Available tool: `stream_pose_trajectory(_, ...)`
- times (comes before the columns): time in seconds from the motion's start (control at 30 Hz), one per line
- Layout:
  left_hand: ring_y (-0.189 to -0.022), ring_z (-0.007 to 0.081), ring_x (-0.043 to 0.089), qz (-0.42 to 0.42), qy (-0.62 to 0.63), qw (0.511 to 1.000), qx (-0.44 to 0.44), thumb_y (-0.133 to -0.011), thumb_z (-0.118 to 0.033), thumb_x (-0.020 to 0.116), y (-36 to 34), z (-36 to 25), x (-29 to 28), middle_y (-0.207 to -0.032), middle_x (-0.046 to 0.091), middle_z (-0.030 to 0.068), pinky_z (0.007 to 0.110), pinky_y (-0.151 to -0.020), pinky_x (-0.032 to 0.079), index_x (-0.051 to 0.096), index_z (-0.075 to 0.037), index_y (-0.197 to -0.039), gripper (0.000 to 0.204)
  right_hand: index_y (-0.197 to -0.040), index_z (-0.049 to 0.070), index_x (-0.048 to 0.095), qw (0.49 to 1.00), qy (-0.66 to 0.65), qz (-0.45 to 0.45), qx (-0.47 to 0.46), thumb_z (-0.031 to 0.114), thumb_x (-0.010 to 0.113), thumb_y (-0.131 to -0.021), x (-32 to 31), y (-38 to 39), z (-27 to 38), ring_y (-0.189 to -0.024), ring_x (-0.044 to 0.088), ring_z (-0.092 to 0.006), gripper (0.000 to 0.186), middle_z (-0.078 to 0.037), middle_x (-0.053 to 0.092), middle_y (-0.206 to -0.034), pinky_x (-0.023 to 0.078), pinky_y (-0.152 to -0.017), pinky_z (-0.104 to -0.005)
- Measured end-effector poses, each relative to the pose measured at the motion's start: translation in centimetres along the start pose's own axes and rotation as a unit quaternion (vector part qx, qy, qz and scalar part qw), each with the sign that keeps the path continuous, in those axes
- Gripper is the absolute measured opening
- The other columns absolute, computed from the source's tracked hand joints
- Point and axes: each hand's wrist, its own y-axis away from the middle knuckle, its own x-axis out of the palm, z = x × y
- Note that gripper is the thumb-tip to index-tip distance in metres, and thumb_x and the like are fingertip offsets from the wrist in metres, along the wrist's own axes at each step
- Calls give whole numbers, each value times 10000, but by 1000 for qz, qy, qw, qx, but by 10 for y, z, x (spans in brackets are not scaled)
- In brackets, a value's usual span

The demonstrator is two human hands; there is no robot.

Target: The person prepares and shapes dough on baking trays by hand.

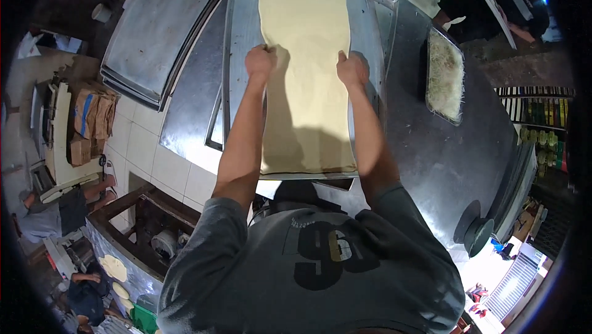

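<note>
A long pale sheet of dough [308,57] lies along a grey metal baking tray [243,10] in front of me. Its near end reaches almost to the tray's near rim. My left hand [260,63] is closed at the left edge of the sheet, with the fingers curled. On the opposite edge, my right hand [353,69] is likewise closed, its thumb at the dough. What the fingertips pinch is partly hidden beneath the hands. Shadows of my arms and head fall across the sheet.
Stacked metal trays [166,20] stand to the left. A rectangular pan with a pale shredded-looking filling [445,75] rests on the metal table [419,143] at right. Another person [472,10] is at the far right; more people are at the lower left, near flattened dough pieces [114,268].
</note>
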Motion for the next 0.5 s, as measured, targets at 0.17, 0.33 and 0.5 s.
stream_pose_trajectory(0.17,-842,343,671,43,198,963,-176,-834,-395,594,16,13,-26,-869,672,242,389,-722,509,659,51,-946,464,-842,-48,659,994,-106,-3,5,478,545,-880,-6,-5,-41,-820,635,-423,540,-282,642,-836,488,-711,-461)
stream_pose_trajectory(0.33,-803,351,667,335,38,940,-48,-826,-430,605,28,35,-42,-828,670,234,403,-686,507,645,69,-963,519,-710,-49,641,985,27,152,-78,541,679,-768,-20,3,-46,-639,636,-370,594,-226,625,-660,472,-617,-445)
stream_pose_trajectory(0.5,-909,379,637,200,102,974,-23,-749,-507,648,36,35,-47,-922,667,239,417,-772,494,666,68,-870,588,-651,-38,604,987,-72,99,-100,527,701,-764,-18,14,-66,-521,528,-242,585,-125,542,-548,423,-540,-388)
